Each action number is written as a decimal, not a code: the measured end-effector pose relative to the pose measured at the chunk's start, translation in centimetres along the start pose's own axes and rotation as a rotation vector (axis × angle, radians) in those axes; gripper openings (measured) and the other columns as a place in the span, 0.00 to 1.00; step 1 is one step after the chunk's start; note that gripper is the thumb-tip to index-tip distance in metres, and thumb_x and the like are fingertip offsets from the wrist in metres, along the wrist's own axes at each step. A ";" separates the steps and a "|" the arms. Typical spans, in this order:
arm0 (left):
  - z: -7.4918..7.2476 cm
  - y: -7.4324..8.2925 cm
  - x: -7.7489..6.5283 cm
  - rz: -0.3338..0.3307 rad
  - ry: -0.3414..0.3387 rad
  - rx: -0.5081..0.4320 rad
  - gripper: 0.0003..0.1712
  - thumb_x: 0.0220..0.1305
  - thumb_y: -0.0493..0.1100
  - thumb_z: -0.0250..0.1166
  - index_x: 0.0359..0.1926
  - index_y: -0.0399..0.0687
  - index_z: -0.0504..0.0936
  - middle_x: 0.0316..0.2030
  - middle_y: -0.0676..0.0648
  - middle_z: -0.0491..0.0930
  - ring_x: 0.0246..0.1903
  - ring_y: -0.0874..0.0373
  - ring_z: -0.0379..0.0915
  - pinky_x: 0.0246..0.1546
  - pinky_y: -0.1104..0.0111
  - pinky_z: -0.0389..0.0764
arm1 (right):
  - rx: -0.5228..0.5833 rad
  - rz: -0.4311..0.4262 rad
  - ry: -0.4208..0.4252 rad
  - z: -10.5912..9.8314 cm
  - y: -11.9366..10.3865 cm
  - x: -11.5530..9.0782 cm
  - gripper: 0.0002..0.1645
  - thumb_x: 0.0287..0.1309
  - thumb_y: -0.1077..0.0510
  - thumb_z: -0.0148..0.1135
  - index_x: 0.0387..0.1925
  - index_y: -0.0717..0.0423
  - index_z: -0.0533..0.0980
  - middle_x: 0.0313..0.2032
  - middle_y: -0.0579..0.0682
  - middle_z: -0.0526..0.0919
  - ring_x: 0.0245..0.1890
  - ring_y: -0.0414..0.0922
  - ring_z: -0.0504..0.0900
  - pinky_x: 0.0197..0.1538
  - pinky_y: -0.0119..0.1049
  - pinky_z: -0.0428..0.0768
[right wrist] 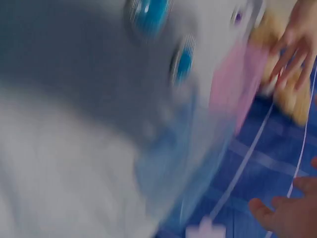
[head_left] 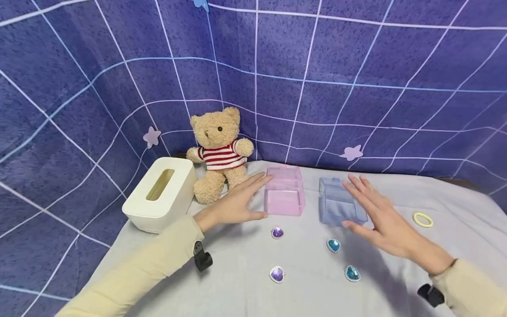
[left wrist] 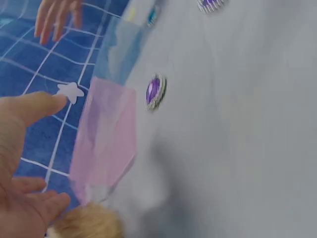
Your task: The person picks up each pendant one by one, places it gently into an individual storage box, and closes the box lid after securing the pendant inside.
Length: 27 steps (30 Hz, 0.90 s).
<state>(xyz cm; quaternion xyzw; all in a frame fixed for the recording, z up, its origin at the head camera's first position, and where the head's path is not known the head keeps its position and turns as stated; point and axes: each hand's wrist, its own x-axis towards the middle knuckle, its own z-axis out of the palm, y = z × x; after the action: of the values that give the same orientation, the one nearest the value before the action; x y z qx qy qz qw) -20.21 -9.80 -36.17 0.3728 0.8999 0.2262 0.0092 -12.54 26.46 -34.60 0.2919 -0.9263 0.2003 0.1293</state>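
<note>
My left hand [head_left: 239, 200] hovers by the left side of a pink clear box [head_left: 284, 202], fingers straight and holding nothing. Its lid is raised at the back. My right hand [head_left: 384, 220] reaches over the right part of a blue clear box [head_left: 336, 207], also with straight fingers and nothing in them; the blue lid stands raised too. In front of the boxes lie two purple heart gems [head_left: 277, 232] with silvery rims, one nearer me. Two teal heart gems [head_left: 333, 245] lie to their right, below the blue box. The right wrist view is blurred.
A cream tissue box [head_left: 158, 193] stands at the left, beside a teddy bear [head_left: 219, 149] in a red-striped shirt. A yellow ring [head_left: 422, 219] lies on the white cloth [head_left: 309, 290] at the right. A blue gridded curtain [head_left: 301, 88] hangs behind.
</note>
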 end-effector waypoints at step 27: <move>7.2 -0.2 4.1 -0.313 0.307 -0.775 0.56 0.48 0.36 0.75 0.73 0.40 0.52 0.67 0.32 0.65 0.63 0.40 0.69 0.63 0.54 0.74 | 0.218 -0.023 -0.055 12.9 -8.3 5.2 0.26 0.47 0.59 0.73 0.50 0.61 0.79 0.49 0.54 0.84 0.52 0.51 0.81 0.58 0.48 0.79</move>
<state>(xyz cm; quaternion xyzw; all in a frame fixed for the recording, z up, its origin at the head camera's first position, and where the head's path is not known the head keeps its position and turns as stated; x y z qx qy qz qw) -21.96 -4.28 -42.11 0.1630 0.7851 0.5956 0.0486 -13.28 11.93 -41.73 0.3202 -0.8987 0.2904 0.0737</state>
